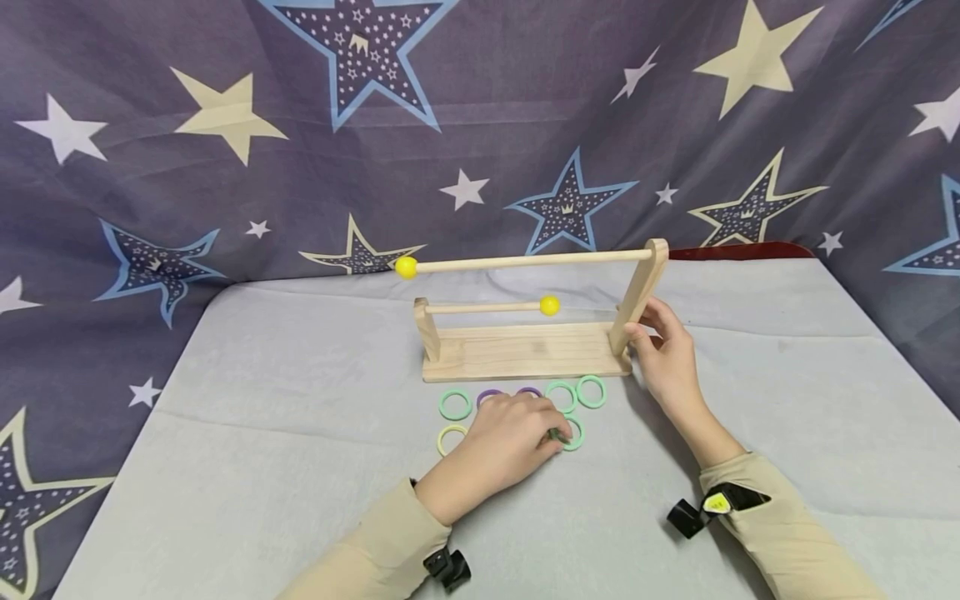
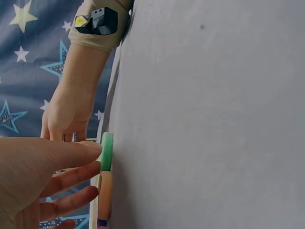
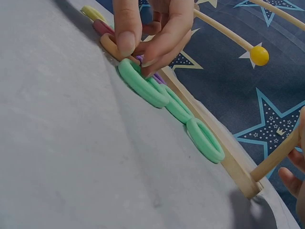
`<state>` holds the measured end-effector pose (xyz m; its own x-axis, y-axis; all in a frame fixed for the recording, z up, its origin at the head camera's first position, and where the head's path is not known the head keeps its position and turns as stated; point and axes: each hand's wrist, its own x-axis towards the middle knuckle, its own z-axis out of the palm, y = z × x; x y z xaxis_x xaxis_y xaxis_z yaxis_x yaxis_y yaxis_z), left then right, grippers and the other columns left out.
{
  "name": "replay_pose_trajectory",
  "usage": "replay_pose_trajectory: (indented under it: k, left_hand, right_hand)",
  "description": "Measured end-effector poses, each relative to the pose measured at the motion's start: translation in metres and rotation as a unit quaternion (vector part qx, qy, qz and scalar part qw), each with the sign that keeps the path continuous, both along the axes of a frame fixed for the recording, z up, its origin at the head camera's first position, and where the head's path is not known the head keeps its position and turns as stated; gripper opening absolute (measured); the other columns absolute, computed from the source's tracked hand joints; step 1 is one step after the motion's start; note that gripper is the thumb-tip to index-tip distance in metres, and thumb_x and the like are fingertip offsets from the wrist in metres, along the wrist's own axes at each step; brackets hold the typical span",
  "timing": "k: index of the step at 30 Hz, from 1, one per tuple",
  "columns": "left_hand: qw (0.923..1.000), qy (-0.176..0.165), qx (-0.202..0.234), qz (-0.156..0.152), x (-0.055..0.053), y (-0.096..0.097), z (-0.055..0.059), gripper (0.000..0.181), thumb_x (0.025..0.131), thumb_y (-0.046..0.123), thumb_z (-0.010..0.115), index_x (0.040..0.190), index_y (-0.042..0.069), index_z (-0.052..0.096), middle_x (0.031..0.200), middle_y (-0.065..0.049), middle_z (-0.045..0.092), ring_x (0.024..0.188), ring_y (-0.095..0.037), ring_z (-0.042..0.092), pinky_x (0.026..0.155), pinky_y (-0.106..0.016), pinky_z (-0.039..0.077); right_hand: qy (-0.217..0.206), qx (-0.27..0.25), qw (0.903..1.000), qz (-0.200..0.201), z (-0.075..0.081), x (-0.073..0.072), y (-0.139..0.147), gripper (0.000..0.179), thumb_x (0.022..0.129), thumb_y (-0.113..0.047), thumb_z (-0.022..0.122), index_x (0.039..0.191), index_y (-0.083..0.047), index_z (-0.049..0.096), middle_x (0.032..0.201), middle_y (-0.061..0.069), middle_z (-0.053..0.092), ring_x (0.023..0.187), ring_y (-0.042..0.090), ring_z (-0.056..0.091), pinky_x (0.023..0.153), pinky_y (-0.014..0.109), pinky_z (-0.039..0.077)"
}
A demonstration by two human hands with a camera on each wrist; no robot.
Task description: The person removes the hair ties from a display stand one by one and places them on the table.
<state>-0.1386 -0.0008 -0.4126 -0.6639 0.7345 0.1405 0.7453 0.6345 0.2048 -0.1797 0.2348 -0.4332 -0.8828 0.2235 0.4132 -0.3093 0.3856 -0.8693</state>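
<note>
A wooden stand [image 1: 525,350] with two horizontal rods rests on the table, each rod tipped by a yellow ball. My right hand [image 1: 669,358] grips its tall right upright [image 1: 637,296] between thumb and fingers. In front of the base lie several coloured rings. My left hand [image 1: 510,437] is over them, its thumb and fingertips at a green ring [image 1: 576,435] lying on the cloth. In the left wrist view, a gap separates thumb and index finger beside that green ring [image 2: 107,151]. Part of an orange ring [image 3: 112,47] shows beneath the left hand in the right wrist view.
More green rings [image 1: 592,392] lie to the right of the left hand, and another green ring [image 1: 455,405] lies left. Two purple rings [image 1: 529,391] and a yellow ring [image 1: 450,440] are partly covered. A star-patterned curtain [image 1: 465,125] hangs behind the table [image 1: 300,375].
</note>
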Motion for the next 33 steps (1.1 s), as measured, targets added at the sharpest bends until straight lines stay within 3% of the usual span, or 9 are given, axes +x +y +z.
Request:
replay_pose_trajectory:
  k: [11,18,27,33]
  left_hand:
    - [0.9990,-0.020,0.036,0.018,0.000,-0.010,0.003,0.015,0.088,0.033,0.075,0.103,0.031,0.076,0.095,0.017,0.070,0.085,-0.001,0.061,0.073,-0.024,0.049]
    - [0.9970,-0.018,0.065,0.039,-0.002,-0.023,0.012,0.014,0.089,0.030,0.075,0.103,0.029,0.076,0.100,0.016,0.071,0.086,-0.007,0.064,0.071,-0.028,0.052]
    - [0.9897,0.010,0.113,0.087,-0.008,-0.061,0.031,0.016,0.087,0.031,0.077,0.102,0.031,0.074,0.101,0.016,0.071,0.092,-0.009,0.066,0.075,-0.034,0.053]
    - [0.9863,0.018,0.119,0.112,-0.007,-0.088,0.034,0.018,0.086,0.027,0.079,0.103,0.028,0.074,0.106,0.014,0.071,0.102,-0.014,0.066,0.084,-0.039,0.053]
  right_hand:
    - [0.004,-0.004,1.0000,-0.004,-0.002,-0.003,0.002,0.043,0.091,0.004,0.063,0.133,0.006,0.054,0.120,0.026,0.064,0.100,-0.007,0.054,0.077,0.011,0.045]
    - [0.002,0.004,1.0000,0.001,0.000,-0.005,0.003,0.041,0.093,0.002,0.063,0.133,0.006,0.055,0.120,0.024,0.065,0.100,-0.007,0.055,0.077,0.011,0.046]
    - [-0.021,0.021,0.9995,0.011,0.005,-0.001,0.006,0.038,0.096,-0.004,0.062,0.132,0.005,0.054,0.122,0.024,0.064,0.103,-0.006,0.054,0.079,0.014,0.046]
    - [-0.050,0.033,0.9978,0.030,0.009,0.002,0.011,0.039,0.098,-0.009,0.063,0.134,0.003,0.054,0.123,0.021,0.063,0.105,-0.008,0.053,0.084,0.013,0.046]
